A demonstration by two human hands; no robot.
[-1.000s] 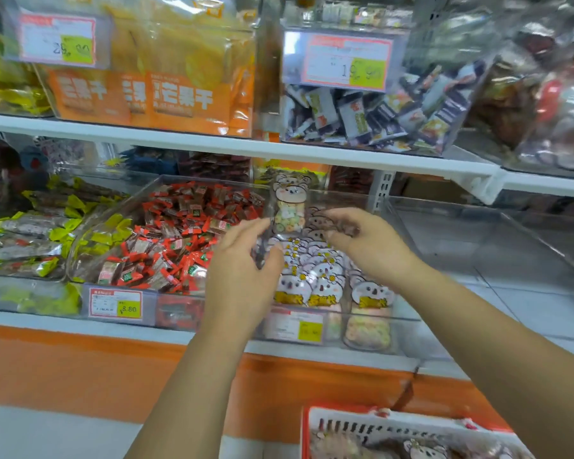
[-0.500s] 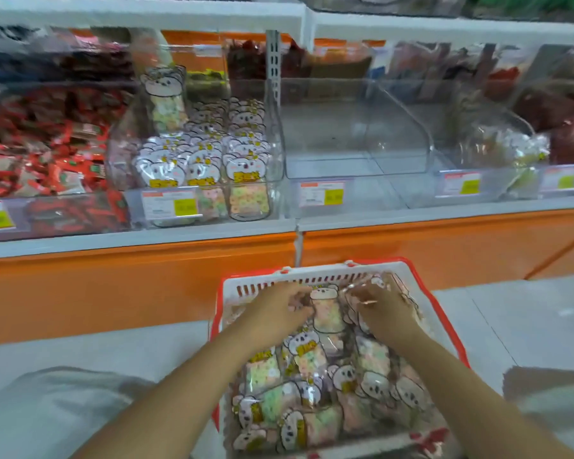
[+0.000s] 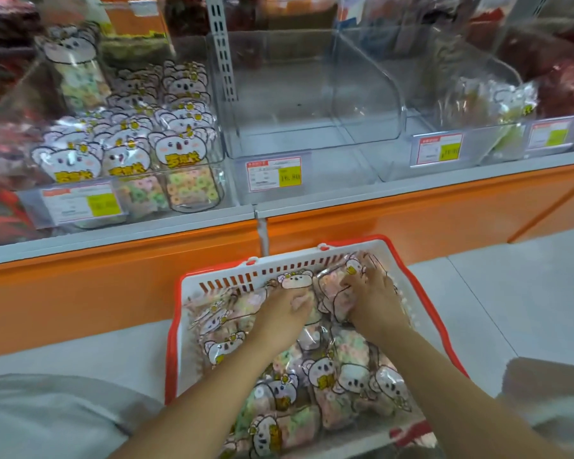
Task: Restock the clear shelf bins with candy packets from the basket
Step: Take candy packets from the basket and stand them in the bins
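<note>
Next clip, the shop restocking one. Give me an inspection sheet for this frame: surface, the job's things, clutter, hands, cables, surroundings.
Surface: pale floor under the basket; white shelf ledge carries the bins.
Job's things: basket, red and white, full of koala candy packets; left clear bin stocked with upright rows of the same packets; middle clear bin beside it, price tag on its front.
Clutter: right bin with a few loose packets; red sweets far left, blurred.
Hands: left hand and right hand both down on packets at the basket's far end; grip unclear.
Cables: nothing seen.
Surroundings: orange shelf base, slotted upright.
</note>
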